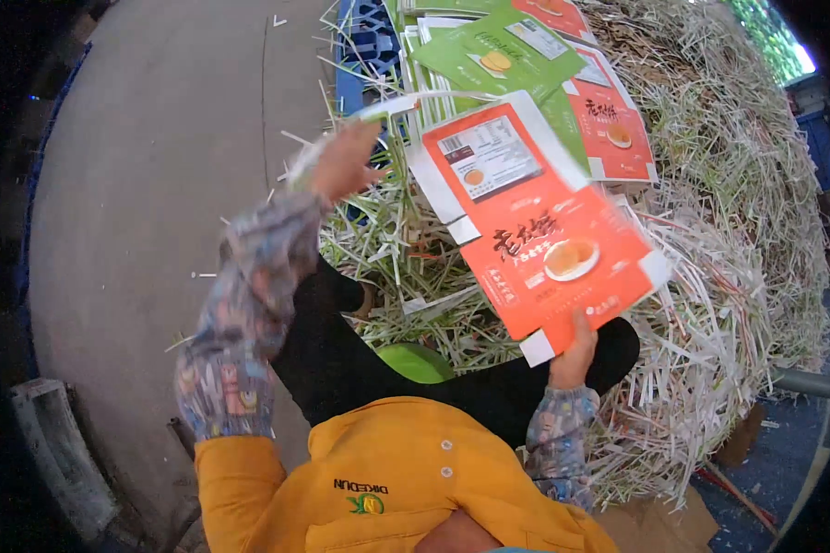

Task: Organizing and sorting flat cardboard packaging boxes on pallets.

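Note:
My right hand [574,355] is closed on the lower edge of a flat red-orange carton blank [535,221] with white flaps. The blank is tilted above my lap and bears a printed label and a picture of a round pastry. Left of its upper edge, my left hand [343,163] is raised and somewhat blurred by motion. It appears closed on a thin white paper strip [392,108] that curves toward the blank's top edge. Part of the strip is hidden behind the fingers.
Ahead lie stacked green carton blanks [498,57] and more red blanks [613,120], beside a blue slatted crate [352,78]. Shredded paper strips [719,276] heap up on the right and around my legs. Concrete floor [148,184] stretches along the left, with a grey block [63,452] there.

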`<action>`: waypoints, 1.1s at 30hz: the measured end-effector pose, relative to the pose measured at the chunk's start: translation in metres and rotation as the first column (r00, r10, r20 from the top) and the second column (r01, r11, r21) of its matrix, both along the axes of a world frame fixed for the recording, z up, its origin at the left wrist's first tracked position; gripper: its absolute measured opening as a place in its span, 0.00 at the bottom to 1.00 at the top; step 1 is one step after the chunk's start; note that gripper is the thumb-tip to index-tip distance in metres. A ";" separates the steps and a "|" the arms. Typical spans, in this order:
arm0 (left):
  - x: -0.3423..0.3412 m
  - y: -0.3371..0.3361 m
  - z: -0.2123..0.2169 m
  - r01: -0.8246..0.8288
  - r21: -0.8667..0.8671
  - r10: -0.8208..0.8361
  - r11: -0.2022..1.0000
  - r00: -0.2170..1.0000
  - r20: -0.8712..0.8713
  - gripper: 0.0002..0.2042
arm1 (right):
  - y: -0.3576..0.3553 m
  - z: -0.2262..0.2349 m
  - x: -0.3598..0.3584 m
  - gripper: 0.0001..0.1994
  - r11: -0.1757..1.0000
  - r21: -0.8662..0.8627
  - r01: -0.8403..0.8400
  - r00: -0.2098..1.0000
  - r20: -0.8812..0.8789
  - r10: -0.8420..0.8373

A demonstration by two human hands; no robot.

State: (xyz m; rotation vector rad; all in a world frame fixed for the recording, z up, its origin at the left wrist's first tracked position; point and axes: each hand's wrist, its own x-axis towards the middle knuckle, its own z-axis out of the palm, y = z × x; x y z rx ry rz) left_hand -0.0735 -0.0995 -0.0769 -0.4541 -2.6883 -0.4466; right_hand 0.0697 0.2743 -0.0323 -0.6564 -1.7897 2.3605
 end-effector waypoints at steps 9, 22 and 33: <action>0.135 0.191 0.001 -0.776 0.398 -0.783 -0.488 0.592 0.193 0.19 | -0.046 -0.024 0.029 0.18 0.952 -0.301 0.054 0.994 0.105 -0.023; 0.125 0.161 -0.025 -0.805 0.381 -0.732 -0.455 0.582 0.354 0.15 | 0.023 -0.005 0.019 0.17 0.916 0.234 0.326 0.945 -0.070 -0.319; 0.125 0.154 -0.010 -0.746 0.533 -0.649 -0.399 0.640 0.411 0.16 | 0.030 -0.018 -0.026 0.16 0.930 0.098 0.355 0.922 -0.201 -0.331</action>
